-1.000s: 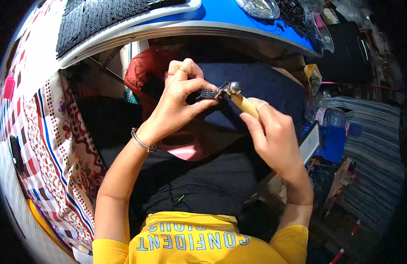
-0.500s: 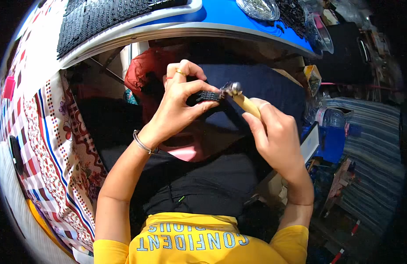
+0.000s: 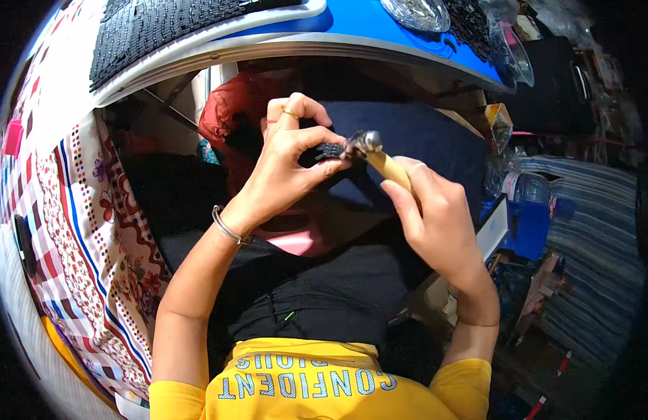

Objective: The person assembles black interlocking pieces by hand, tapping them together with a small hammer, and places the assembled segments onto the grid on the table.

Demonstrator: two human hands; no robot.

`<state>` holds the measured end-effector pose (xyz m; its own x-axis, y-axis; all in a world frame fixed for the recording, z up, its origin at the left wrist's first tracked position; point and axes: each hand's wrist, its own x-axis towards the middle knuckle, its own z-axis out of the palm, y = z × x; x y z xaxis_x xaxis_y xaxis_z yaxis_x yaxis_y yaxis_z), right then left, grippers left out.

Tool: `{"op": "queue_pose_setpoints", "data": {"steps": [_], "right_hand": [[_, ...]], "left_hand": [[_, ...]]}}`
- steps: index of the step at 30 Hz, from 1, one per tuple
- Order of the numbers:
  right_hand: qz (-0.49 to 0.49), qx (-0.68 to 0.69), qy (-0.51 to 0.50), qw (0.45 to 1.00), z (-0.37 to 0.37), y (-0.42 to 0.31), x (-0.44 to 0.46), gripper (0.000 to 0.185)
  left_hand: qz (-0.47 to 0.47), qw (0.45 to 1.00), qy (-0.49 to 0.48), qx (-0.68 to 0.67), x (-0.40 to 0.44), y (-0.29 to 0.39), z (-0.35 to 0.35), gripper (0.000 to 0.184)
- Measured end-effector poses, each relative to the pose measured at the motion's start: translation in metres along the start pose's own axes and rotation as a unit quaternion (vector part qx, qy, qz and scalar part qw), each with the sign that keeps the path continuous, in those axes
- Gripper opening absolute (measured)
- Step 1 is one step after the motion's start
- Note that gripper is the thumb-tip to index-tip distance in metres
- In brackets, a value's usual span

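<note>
My left hand (image 3: 278, 161) is closed, pinching a small black strip of short segments (image 3: 329, 150) between thumb and index finger. In my right hand (image 3: 436, 210) is a small hammer (image 3: 387, 168) with a pale wooden handle, my fingers wrapped round its lower part. Its shiny metal head is right at my left fingertips, at the end of the black strip. Whether the head touches the strip I cannot tell, as the spot is small and blurred.
Ahead stands a blue table (image 3: 352, 21) with a sheet of black pieces (image 3: 163, 35), a clear plastic dish (image 3: 416, 12) and a loose black pile (image 3: 467, 28). A patterned cloth (image 3: 86, 231) hangs at left. A large water bottle (image 3: 530, 189) stands at right.
The hammer and my right hand have shifted slightly to the left, bringing the metal head closer to my left fingertips. My left hand has hardly moved.
</note>
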<state>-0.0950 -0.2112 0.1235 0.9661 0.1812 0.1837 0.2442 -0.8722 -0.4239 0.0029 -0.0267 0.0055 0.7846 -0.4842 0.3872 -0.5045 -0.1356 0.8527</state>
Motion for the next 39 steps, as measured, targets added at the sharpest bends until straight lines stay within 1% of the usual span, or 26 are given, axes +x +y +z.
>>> {"op": "queue_pose_setpoints", "data": {"steps": [4,8,9,13,14,18,23,24,28,29,34,38,39], "right_hand": [[0.010,-0.016,-0.014,1.000,0.003,-0.001,0.003,0.028],[0.029,-0.042,-0.065,0.997,0.005,0.001,0.002,0.028],[0.027,-0.042,-0.065,0.997,0.005,0.001,0.003,0.028],[-0.007,0.018,0.011,1.000,0.002,-0.003,0.004,0.027],[-0.006,0.017,0.011,1.000,0.001,-0.003,0.004,0.027],[0.033,-0.027,-0.031,0.999,0.003,-0.004,0.009,0.022],[0.072,0.018,-0.068,0.995,0.010,-0.005,0.008,0.022],[0.072,0.017,-0.067,0.995,0.009,-0.006,0.008,0.022],[0.009,0.015,-0.002,1.000,0.007,-0.007,0.005,0.022],[0.009,0.014,-0.002,1.000,0.006,-0.006,0.005,0.022],[-0.014,-0.013,-0.020,1.000,0.005,-0.003,0.006,0.026],[0.023,-0.052,-0.078,0.995,0.005,-0.003,0.007,0.026],[0.021,-0.053,-0.078,0.995,0.005,-0.003,0.008,0.026]], "left_hand": [[-0.003,1.000,0.011,-0.006,-0.002,-0.001,-0.001,0.022],[-0.010,1.000,0.000,0.009,-0.001,0.000,-0.001,0.024],[-0.009,1.000,0.002,0.010,0.000,-0.001,-0.001,0.024],[0.001,1.000,0.003,0.005,-0.002,-0.003,0.000,0.023],[0.001,1.000,0.003,0.004,-0.002,-0.003,0.001,0.023],[-0.001,1.000,0.000,-0.005,-0.002,-0.004,0.000,0.022],[-0.001,1.000,0.012,-0.008,-0.001,-0.002,0.000,0.020],[0.001,1.000,0.012,-0.008,0.000,-0.003,0.000,0.020],[0.005,1.000,0.012,-0.001,-0.001,-0.004,0.000,0.019],[0.006,1.000,0.012,-0.001,-0.001,-0.003,0.001,0.019],[-0.006,1.000,0.011,-0.007,-0.002,-0.001,0.000,0.019],[-0.024,1.000,0.007,0.002,-0.002,0.001,0.000,0.020],[-0.023,1.000,0.009,0.003,-0.002,0.001,0.000,0.020]]}}
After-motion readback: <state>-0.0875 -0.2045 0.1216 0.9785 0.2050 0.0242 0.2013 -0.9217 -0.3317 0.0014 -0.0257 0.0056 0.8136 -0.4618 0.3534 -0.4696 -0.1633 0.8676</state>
